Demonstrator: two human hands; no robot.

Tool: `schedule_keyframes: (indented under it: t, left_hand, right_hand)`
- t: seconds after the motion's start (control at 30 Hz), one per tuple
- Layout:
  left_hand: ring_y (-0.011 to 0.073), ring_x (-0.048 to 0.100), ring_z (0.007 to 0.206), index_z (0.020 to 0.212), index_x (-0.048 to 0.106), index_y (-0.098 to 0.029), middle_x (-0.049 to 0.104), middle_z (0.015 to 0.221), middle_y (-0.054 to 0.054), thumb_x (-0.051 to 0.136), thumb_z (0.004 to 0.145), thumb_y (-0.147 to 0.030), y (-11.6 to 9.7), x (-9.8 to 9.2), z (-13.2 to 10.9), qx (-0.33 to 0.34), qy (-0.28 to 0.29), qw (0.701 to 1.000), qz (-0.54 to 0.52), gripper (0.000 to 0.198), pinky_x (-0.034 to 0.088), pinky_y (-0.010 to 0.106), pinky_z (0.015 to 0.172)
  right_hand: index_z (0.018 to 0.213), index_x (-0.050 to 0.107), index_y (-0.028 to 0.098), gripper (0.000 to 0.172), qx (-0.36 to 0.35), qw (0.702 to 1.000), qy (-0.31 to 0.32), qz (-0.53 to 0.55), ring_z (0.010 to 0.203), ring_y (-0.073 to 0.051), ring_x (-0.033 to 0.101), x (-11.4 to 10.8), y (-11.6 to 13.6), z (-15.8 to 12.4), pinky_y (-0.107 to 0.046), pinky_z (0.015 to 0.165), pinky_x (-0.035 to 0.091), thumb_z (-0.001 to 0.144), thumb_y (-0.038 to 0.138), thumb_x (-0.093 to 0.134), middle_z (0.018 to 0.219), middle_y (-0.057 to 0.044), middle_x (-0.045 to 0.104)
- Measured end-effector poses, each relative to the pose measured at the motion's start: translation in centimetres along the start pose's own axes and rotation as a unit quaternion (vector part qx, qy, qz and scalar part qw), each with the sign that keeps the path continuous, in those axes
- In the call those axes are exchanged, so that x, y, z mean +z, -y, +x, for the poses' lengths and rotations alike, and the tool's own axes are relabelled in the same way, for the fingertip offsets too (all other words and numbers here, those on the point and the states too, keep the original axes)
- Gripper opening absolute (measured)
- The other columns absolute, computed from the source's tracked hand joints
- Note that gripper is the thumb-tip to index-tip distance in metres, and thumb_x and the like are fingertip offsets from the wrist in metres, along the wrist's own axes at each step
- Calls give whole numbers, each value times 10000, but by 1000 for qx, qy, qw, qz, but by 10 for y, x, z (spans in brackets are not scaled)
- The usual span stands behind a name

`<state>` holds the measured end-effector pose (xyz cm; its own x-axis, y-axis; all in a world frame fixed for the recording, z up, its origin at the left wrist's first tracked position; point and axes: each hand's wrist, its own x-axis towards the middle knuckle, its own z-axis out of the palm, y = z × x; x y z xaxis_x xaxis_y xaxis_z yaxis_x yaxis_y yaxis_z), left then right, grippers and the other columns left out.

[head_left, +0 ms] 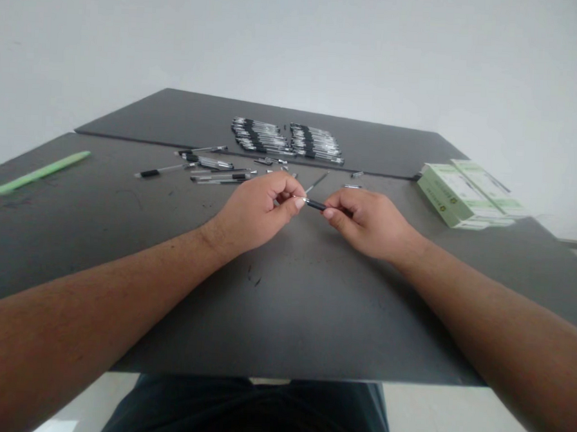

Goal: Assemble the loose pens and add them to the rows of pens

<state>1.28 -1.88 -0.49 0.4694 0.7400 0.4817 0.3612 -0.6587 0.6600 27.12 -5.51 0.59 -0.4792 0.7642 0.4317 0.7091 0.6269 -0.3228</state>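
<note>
A pen with a black grip (pixel 315 204) is held level between my two hands, above the middle of the table. At its left end, my left hand (pixel 264 205) pinches the tip between thumb and forefinger. The fingers of my right hand (pixel 366 219) close round the other end and hide it. Just behind my hands lies a thin refill-like stick (pixel 318 181). Loose pens and pen parts (pixel 209 163) are scattered beyond my left hand. Farther back, finished-looking pens lie side by side in a left row (pixel 261 137) and a right row (pixel 316 143).
Green and white boxes (pixel 468 194) are stacked at the right of the dark table (pixel 284 306). A long light-green stick-shaped thing (pixel 39 174) lies at the left. Small clear pieces (pixel 357 174) rest behind my right hand. A pale wall stands behind the table.
</note>
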Motion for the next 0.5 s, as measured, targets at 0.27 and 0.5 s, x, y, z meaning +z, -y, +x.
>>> schedule_keyframes:
  t: [0.27, 0.5]
  left_hand:
    - [201, 765, 887, 1029, 744, -210, 797, 902, 23, 675, 980, -331, -1, 1, -1, -9, 7, 1000, -10, 147, 592, 309, 819]
    - [190, 744, 853, 995, 743, -207, 789, 885, 15, 680, 986, -331, -4, -1, 0, -3, 0, 1000, 6, 140, 578, 306, 831]
  right_hand:
    - [1006, 760, 228, 246, 11, 1000, 10, 15, 825, -224, 698, -1, 2, 0, -329, 767, 462, 1089, 370, 577, 889, -55, 783]
    - [979, 753, 222, 127, 47, 998, -14, 27, 702, -187, 637, -2, 3, -1, -310, 696, 430, 996, 328, 685, 818, -22, 749]
